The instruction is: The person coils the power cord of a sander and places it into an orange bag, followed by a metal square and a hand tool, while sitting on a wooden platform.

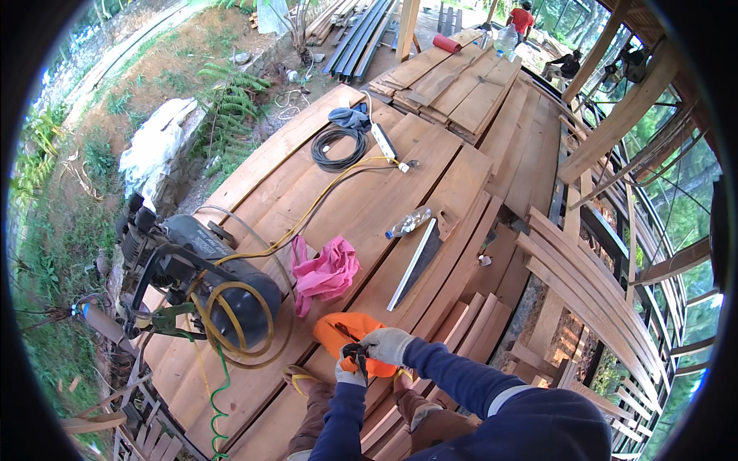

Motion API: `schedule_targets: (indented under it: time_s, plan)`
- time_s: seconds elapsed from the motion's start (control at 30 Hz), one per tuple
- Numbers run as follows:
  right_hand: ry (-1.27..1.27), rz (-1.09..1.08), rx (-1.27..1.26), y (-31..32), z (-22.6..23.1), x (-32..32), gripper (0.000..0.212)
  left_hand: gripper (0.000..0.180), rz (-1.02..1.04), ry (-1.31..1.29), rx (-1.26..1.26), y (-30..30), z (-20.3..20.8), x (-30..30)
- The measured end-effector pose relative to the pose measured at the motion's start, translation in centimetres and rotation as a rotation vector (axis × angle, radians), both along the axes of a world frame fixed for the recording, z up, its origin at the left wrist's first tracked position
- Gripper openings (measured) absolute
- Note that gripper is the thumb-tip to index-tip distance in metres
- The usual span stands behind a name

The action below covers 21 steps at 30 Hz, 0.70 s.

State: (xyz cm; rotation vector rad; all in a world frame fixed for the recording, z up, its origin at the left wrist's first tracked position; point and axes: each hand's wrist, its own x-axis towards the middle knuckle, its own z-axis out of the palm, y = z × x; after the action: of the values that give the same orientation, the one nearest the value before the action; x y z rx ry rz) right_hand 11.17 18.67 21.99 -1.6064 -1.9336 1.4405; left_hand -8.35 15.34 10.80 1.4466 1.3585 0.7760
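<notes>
My left hand (pixel 350 374), in a light work glove, is closed on black straps (pixel 354 352). My right hand (pixel 389 346), gloved too, grips the same black straps from the other side. Directly beneath and behind them is a rounded orange thing (pixel 332 326), perhaps a hard hat; the hands cover part of it, so its kind is unclear. Just beyond lies a crumpled pink cloth (pixel 329 273) on the wooden boards (pixel 384 203). My sandalled feet stand on the boards on either side of the orange thing.
An air compressor (pixel 223 253) with a coiled yellow hose stands at left. Ahead lie a black cable coil (pixel 338 150), a power strip (pixel 383 141), a plastic bottle (pixel 408 223) and a metal-edged square (pixel 415 263). Stacked planks (pixel 592 284) and gaps are at right; two people are far off.
</notes>
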Motion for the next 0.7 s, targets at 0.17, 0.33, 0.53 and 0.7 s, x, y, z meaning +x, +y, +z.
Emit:
schedule_targets:
  time_s: [0.17,0.33,0.53,0.7]
  plan:
    - [-0.075,-0.070,0.129,-0.8,4.9,0.6,0.025,0.026,0.067,-0.527,-0.281,-0.7,-0.1,0.5]
    - [0.078,-0.284,0.211,-4.5,2.8,0.5,0.027,0.033,-0.035,-0.617,-0.464,-0.8,0.5,0.1]
    - [-0.110,-0.319,0.091,-7.0,-3.4,-0.4,0.024,0.031,0.019,-0.504,-0.489,-0.1,0.3,-0.1]
    - [-0.099,-0.698,0.047,-6.2,-2.0,-2.7,0.028,0.037,0.113,0.081,-0.086,-0.1,4.9,1.6]
